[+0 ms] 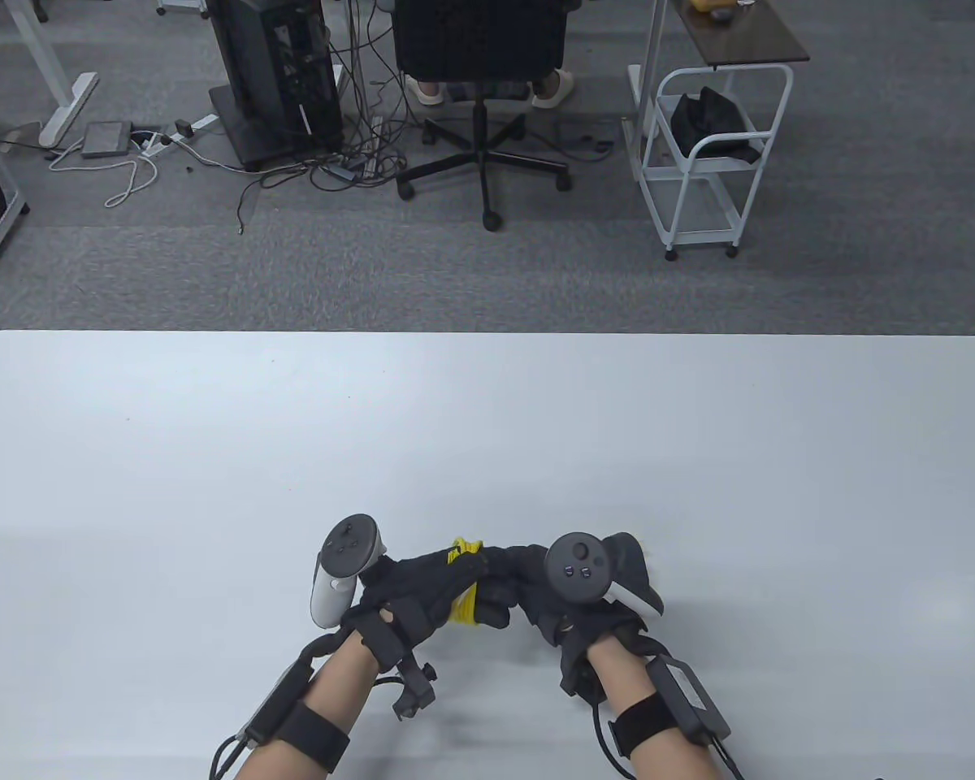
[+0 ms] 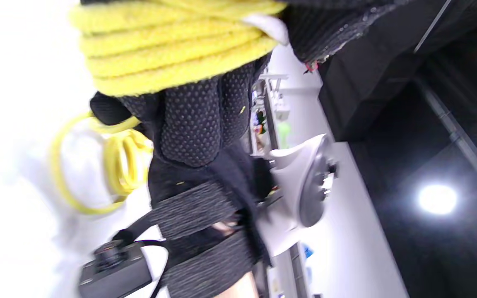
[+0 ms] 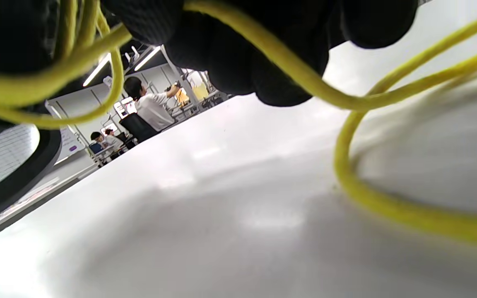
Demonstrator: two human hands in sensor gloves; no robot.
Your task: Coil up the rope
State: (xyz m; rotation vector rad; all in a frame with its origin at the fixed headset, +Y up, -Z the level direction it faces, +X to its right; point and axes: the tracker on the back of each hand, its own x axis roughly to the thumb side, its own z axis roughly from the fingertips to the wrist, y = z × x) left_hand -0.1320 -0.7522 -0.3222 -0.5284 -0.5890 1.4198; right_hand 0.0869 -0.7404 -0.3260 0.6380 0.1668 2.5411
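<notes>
A yellow rope [image 1: 465,603] is wound in several turns around my left hand [image 1: 422,589], near the table's front middle. The left wrist view shows the stacked turns [image 2: 172,49] across the gloved fingers, with looser loops [image 2: 97,165] hanging below. My right hand [image 1: 528,581] meets the left hand and grips the rope; its fingers are hidden under its tracker. In the right wrist view a loose strand [image 3: 346,165] runs from the gloved fingers [image 3: 255,54] down onto the white table [image 3: 205,231] in a loop.
The white table [image 1: 487,439] stretches wide around both hands. Beyond its far edge the floor holds an office chair [image 1: 481,89], a white cart [image 1: 703,154] and a computer tower [image 1: 276,73].
</notes>
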